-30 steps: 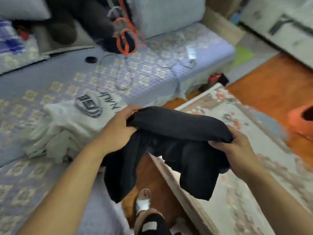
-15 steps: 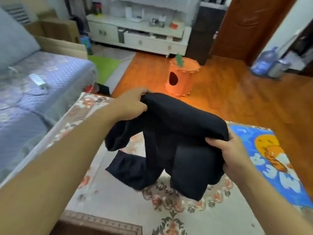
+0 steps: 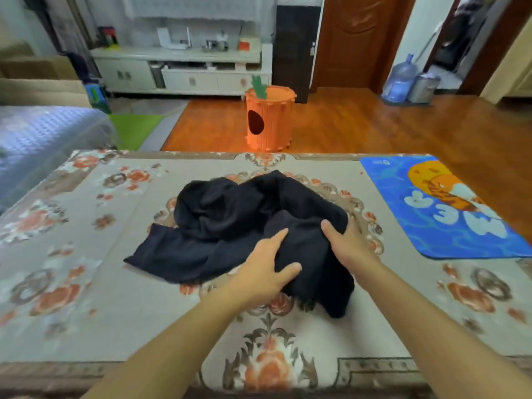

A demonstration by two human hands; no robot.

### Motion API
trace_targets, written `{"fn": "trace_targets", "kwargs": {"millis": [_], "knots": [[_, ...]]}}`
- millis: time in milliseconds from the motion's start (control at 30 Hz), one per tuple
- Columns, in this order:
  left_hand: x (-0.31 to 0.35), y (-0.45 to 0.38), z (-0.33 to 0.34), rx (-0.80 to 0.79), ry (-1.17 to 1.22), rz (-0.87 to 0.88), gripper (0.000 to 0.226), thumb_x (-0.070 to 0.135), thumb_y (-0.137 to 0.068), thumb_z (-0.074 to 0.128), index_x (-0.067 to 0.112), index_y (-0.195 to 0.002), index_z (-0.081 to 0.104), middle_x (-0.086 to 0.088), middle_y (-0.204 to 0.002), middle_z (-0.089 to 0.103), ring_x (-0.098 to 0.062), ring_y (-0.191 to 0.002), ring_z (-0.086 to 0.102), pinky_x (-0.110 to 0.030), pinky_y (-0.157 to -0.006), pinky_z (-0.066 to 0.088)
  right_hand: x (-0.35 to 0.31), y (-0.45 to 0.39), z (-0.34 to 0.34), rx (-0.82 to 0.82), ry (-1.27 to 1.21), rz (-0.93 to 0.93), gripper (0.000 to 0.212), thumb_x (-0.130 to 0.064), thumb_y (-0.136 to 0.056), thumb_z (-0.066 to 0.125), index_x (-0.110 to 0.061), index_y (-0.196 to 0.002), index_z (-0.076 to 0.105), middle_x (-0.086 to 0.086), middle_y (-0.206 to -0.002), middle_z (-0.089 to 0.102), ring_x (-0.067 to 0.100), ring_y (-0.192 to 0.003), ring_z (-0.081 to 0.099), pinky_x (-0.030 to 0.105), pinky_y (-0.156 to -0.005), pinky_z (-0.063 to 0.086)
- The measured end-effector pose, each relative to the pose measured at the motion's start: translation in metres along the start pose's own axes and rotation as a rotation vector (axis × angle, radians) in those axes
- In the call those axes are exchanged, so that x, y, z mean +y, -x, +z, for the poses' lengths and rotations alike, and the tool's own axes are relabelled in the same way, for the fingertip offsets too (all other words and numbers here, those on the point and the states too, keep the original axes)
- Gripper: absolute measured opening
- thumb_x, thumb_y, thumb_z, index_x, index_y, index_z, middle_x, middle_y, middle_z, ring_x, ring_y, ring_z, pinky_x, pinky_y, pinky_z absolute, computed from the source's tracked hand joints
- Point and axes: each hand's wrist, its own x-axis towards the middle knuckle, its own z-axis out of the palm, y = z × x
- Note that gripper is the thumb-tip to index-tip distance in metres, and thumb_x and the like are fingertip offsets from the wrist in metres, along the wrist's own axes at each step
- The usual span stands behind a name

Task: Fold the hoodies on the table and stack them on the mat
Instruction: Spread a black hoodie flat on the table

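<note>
mat (image 3: 449, 214) beside crumpled hoodie (image 3: 230, 220)

Your two forearms come into view bare from the bottom edge up to the wrists, with no sleeve or cuff on either; your left hand (image 3: 263, 276) and right hand (image 3: 349, 244) wear no glove, ring, watch or band
</note>
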Motion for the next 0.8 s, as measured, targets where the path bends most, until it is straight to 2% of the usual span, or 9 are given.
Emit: {"fn": "trace_targets", "kwargs": {"millis": [133, 200, 300, 367, 433, 500, 600, 700, 800], "knots": [[0.016, 0.011, 0.016, 0.077, 0.004, -0.005, 0.104, 0.066, -0.082, 0.069, 0.049, -0.157, -0.001, 0.017, -0.162, 0.006, -0.015, -0.150, 0.020, -0.035, -0.120, 0.029, 0.020, 0.022, -0.021, -0.114, -0.090, -0.081, 0.067, -0.057, -0.097, 0.051, -0.043, -0.155, 0.020, -0.017, -0.158, 0.030, 0.014, -0.145, 0.033, 0.042, -0.118, 0.032], [0.028, 0.011, 0.018, 0.029, -0.115, 0.007, 0.108, 0.069, -0.077, 0.071, 0.056, -0.153, -0.004, 0.021, -0.163, -0.008, -0.020, -0.154, 0.007, -0.046, -0.123, 0.026, 0.030, 0.032, -0.026, -0.175, -0.169, -0.106, 0.053, -0.045, -0.100, 0.054, -0.053, -0.146, 0.030, -0.026, -0.145, 0.043, 0.007, -0.138, 0.041, 0.037, -0.113, 0.038], [0.038, 0.016, 0.030, -0.016, -0.387, 0.034, 0.098, 0.045, -0.088, 0.072, 0.051, -0.156, 0.002, 0.011, -0.164, -0.019, -0.029, -0.152, 0.007, -0.046, -0.120, 0.029, 0.044, 0.050, -0.025, -0.243, -0.050, -0.175, 0.074, -0.033, -0.094, 0.066, -0.054, -0.150, 0.023, -0.022, -0.140, 0.049, 0.001, -0.125, 0.051, 0.029, -0.103, 0.047], [0.036, 0.012, 0.030, 0.084, -0.375, 0.052, 0.077, 0.024, -0.095, 0.065, 0.040, -0.157, 0.022, 0.005, -0.165, -0.004, -0.030, -0.148, 0.025, -0.039, -0.117, 0.035, 0.048, 0.055, -0.025, -0.277, 0.048, -0.177, 0.097, -0.028, -0.088, 0.073, -0.049, -0.156, 0.008, -0.018, -0.146, 0.044, -0.004, -0.121, 0.050, 0.021, -0.096, 0.049], [0.031, 0.010, 0.016, 0.152, -0.173, 0.079, 0.055, 0.012, -0.095, 0.059, 0.030, -0.147, 0.048, 0.001, -0.158, 0.030, -0.023, -0.138, 0.043, -0.032, -0.115, 0.038, 0.046, 0.055, -0.023, -0.276, 0.162, -0.233, 0.112, -0.030, -0.080, 0.077, -0.050, -0.155, -0.004, -0.019, -0.154, 0.032, -0.002, -0.131, 0.044, 0.023, -0.102, 0.045], [0.029, 0.011, -0.006, 0.206, 0.087, 0.094, 0.036, 0.006, -0.093, 0.058, 0.030, -0.118, 0.070, 0.003, -0.124, 0.067, -0.017, -0.115, 0.063, -0.036, -0.104, 0.050, 0.043, 0.054, -0.014, -0.250, 0.304, -0.303, 0.121, -0.034, -0.076, 0.078, -0.053, -0.152, -0.014, -0.020, -0.159, 0.020, 0.005, -0.140, 0.033, 0.031, -0.111, 0.039], [0.030, 0.015, -0.051, 0.373, 0.444, -0.081, 0.032, 0.010, -0.100, 0.057, 0.038, -0.091, 0.068, 0.011, -0.092, 0.073, -0.014, -0.090, 0.069, -0.028, -0.077, 0.058, 0.041, 0.044, 0.006, -0.133, 0.452, -0.356, 0.111, -0.024, -0.083, 0.071, -0.050, -0.154, -0.011, -0.005, -0.159, 0.027, 0.021, -0.140, 0.038, 0.039, -0.109, 0.042], [0.001, 0.017, -0.108, 0.732, 0.617, -0.204, 0.024, 0.017, -0.100, 0.056, 0.034, -0.090, 0.070, 0.008, -0.097, 0.072, -0.018, -0.097, 0.068, -0.041, -0.092, 0.056, 0.023, 0.025, 0.003, 0.201, 0.325, -0.377, 0.084, -0.003, -0.082, 0.055, -0.036, -0.155, 0.029, 0.004, -0.148, 0.046, 0.029, -0.132, 0.047, 0.040, -0.107, 0.040], [-0.032, 0.035, -0.154, 1.016, 0.707, -0.290, 0.020, 0.012, -0.095, 0.058, 0.023, -0.090, 0.073, 0.000, -0.100, 0.073, -0.032, -0.105, 0.067, -0.049, -0.099, 0.053, -0.005, 0.004, -0.031, 0.530, 0.281, -0.290, 0.060, -0.003, -0.085, 0.050, -0.027, -0.140, 0.056, 0.016, -0.125, 0.053, 0.037, -0.116, 0.051, 0.045, -0.101, 0.042]]}}
